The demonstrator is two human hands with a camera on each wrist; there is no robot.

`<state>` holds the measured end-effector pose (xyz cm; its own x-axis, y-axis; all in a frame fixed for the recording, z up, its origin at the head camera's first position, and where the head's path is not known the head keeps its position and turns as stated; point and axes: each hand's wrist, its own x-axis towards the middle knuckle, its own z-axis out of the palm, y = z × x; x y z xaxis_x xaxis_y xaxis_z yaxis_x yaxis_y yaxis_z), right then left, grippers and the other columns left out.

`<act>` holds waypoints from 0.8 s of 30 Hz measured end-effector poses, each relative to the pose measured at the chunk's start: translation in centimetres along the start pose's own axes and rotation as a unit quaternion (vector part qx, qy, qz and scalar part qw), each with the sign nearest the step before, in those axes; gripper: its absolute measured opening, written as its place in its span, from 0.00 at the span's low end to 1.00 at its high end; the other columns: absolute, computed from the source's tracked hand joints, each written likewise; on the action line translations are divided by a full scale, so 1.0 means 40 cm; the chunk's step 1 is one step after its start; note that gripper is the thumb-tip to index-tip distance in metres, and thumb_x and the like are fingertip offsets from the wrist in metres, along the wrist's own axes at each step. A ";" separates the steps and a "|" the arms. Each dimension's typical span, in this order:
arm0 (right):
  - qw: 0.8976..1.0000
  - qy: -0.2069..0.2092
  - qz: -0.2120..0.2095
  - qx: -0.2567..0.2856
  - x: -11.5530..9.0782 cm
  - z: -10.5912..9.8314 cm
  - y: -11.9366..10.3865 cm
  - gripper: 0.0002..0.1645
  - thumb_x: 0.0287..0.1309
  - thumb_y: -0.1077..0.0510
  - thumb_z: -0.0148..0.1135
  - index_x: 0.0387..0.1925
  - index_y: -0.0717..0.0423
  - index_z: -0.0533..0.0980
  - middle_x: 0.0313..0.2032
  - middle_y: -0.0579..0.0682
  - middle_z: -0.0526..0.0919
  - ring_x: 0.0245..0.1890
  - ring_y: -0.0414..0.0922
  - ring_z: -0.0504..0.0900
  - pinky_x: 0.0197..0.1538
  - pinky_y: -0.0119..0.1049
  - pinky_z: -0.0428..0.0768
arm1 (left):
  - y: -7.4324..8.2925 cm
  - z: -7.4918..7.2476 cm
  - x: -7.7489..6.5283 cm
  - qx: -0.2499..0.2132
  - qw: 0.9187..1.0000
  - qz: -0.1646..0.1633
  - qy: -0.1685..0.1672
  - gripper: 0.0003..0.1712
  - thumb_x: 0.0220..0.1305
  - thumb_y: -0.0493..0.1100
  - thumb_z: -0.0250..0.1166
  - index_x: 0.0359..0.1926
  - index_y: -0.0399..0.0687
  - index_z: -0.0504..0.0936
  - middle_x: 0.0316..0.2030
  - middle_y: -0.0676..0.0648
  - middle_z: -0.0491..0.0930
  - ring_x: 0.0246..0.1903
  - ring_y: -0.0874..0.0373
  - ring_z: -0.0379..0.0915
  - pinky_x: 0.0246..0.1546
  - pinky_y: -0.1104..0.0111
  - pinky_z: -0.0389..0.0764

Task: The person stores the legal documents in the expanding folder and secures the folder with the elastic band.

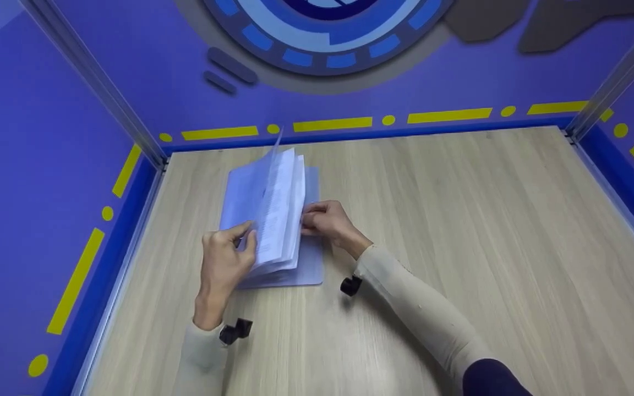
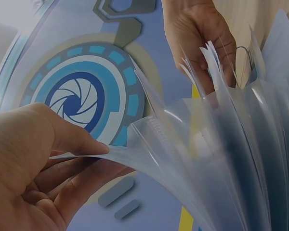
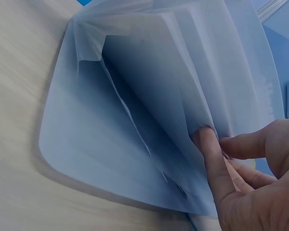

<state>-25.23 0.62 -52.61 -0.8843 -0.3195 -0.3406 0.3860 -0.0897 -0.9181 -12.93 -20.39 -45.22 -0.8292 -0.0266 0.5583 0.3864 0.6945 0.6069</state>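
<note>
A pale blue display book lies spread on the table with its clear sleeves standing up in a fan. Printed white sheets show through the sleeves. On the left, my left hand pinches the edge of a clear sleeve between thumb and fingers. My right hand is at the right side of the book. In the right wrist view, its thumb and fingers pinch the edges of a few pages, above the flat back cover.
The wood-grain table extends to the right and in front of the book. Blue panels with yellow markings enclose it at the back and sides. A small black wrist camera sits at the left wrist, another at the right.
</note>
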 end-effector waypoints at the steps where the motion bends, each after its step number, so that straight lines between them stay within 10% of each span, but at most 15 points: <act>1: 1.000 -0.002 0.001 0.003 -0.001 -0.002 0.001 0.11 0.62 0.75 0.62 0.47 0.73 0.81 0.34 0.54 0.84 0.31 0.45 0.90 0.43 0.39 0.91 | 0.002 -0.001 0.000 0.000 1.000 -0.001 0.000 0.10 0.60 0.25 0.70 0.43 0.25 0.91 0.39 0.29 0.89 0.39 0.39 0.91 0.38 0.50 0.91; 24: 0.996 0.044 -0.043 -0.056 -0.038 -0.095 -0.018 0.18 0.66 0.72 0.64 0.56 0.77 0.76 0.38 0.58 0.86 0.34 0.47 0.90 0.50 0.46 0.91 | 0.013 0.048 -0.017 0.029 0.999 0.016 -0.021 0.11 0.60 0.25 0.68 0.44 0.26 0.90 0.34 0.31 0.90 0.28 0.46 0.90 0.28 0.55 0.90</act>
<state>-25.15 4.76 -52.21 -0.9344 -0.2302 -0.2718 0.2804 -0.0049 -0.9599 -12.95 -18.61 -46.36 -0.8332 0.0258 0.5524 0.3901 0.7354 0.5541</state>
